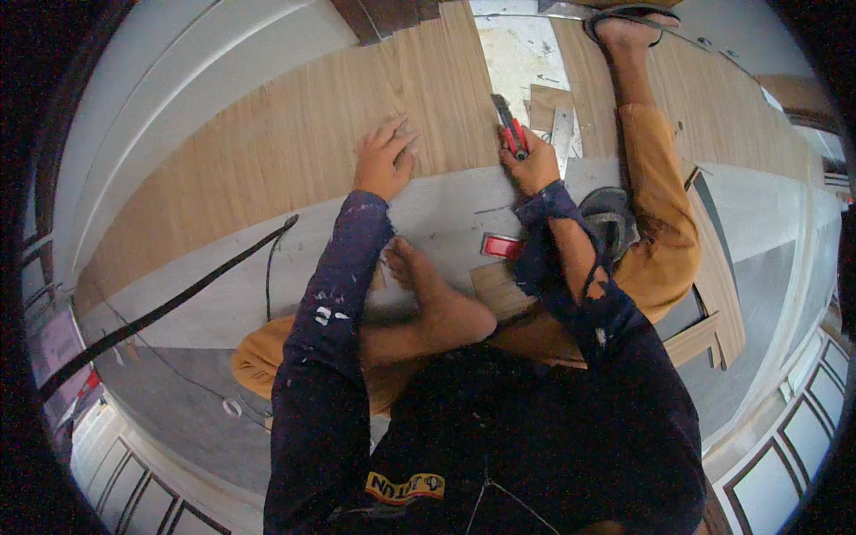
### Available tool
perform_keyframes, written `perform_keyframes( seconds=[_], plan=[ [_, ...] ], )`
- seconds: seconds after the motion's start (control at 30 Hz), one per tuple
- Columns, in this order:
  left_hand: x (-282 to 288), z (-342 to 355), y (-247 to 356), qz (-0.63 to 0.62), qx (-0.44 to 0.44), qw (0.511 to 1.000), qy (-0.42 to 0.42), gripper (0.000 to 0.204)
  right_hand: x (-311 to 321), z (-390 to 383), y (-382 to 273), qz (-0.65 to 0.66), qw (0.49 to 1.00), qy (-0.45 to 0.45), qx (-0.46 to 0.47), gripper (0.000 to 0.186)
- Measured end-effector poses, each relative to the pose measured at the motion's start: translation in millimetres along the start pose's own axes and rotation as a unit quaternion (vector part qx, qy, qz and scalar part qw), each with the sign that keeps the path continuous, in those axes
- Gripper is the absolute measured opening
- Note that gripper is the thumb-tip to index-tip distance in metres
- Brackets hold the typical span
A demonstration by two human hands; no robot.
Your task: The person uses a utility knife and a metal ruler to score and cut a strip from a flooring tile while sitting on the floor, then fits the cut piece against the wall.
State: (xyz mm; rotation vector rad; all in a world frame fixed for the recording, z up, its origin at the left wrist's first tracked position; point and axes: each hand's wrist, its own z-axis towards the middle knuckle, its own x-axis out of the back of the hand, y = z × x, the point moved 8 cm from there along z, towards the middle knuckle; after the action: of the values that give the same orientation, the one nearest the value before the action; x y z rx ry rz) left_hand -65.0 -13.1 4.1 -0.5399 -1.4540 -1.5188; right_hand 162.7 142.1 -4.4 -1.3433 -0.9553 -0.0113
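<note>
The right hand covers part of the handle of the cutter, and the lower end of the ruler runs out of sight beside it; any ruler marks are too small to read. The palm of the left hand faces away, unseen. A leg and the right sleeve hide parts of the offcut, while the lower edge cuts off the shirt
</note>
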Motion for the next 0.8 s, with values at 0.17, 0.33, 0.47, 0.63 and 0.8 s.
perform_keyframes(
  seconds=[0.17,0.33,0.47,0.63,0.8],
  plan=[
    [-8,65,2,-0.013,0.049,0.998,0.046,0.029,16,12,14,0.02,0.998,-0.039,0.035,0.031],
    [-40,118,33,0.035,-0.043,0.998,0.037,0.03,7,15,21,0.095,0.985,-0.132,0.059,0.034],
    [-70,116,58,0.095,-0.077,0.992,0.026,0.04,7,11,16,0.098,0.983,-0.156,0.006,0.039],
    [-79,120,60,0.126,-0.058,0.99,-0.002,0.048,16,11,1,-0.104,0.979,-0.111,0.135,0.048],
    [-78,120,55,0.117,-0.052,0.992,0.019,0.041,6,9,9,-0.126,0.986,-0.105,0.024,0.059]
  ],
)
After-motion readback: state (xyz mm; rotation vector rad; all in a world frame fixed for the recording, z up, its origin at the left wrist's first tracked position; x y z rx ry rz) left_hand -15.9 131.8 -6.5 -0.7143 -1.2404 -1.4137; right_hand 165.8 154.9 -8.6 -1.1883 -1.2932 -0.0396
